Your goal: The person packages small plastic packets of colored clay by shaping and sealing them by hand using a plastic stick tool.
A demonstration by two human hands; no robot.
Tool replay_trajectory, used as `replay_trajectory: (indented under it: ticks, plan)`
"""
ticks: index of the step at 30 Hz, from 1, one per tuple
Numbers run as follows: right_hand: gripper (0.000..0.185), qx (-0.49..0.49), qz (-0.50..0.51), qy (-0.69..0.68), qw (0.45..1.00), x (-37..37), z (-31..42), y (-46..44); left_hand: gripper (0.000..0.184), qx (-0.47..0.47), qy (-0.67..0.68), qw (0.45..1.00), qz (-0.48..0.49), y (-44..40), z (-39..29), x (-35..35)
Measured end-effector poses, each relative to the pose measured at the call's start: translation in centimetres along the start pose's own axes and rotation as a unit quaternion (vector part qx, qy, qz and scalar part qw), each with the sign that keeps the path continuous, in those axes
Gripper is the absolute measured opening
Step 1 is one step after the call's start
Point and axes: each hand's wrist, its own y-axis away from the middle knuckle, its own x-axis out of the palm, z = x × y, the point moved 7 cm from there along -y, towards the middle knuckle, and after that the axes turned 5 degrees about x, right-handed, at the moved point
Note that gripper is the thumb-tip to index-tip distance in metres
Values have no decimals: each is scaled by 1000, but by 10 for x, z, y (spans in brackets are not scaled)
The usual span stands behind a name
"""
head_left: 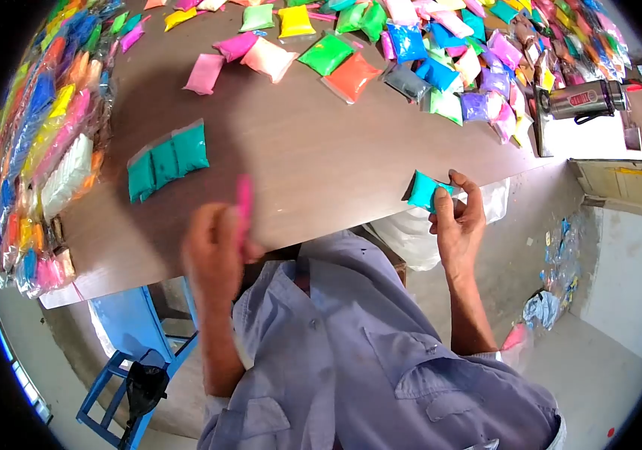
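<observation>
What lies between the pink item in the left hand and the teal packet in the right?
Head view: only bare tabletop shows between the pink item and the teal packet.

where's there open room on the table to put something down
The widest bare patch of the table lies between the three teal packets and the right hand, nearer than the orange packet. A smaller one lies between the left hand and the stacked bundles. It's crowded at those bundles and the far-right packet heap.
</observation>
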Motion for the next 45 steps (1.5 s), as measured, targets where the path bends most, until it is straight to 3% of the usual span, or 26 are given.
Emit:
replay_trajectory:
  ticks: [3,5,6,8,10,20,30,33,45]
  plan:
    - [42,6,0,-21,1000,3,-6,3,19,36,-22,987,153,4,-15,80]
    - [40,4,5,-34,999,6,-10,4,13,113,-18,972,206,11,-26,118]
    - [40,8,4,-37,999,7,-13,4,11,203,-67,955,207,13,-25,132]
    - [36,-1,13,-51,999,10,-15,3,10,294,-132,928,186,18,-43,148]
    - [33,1,6,-64,998,12,-17,3,10,263,-143,930,215,20,-46,158]
    - [26,-5,-3,-88,996,14,-28,3,14,369,-278,852,246,36,-54,172]
    - [29,-10,-3,-111,994,16,-30,4,11,347,-237,893,159,13,-45,134]
    - [30,-6,-5,-116,993,16,-28,4,11,310,-224,911,155,15,-51,129]
    - [34,30,15,-144,989,14,-28,3,14,367,-170,893,199,25,-63,151]
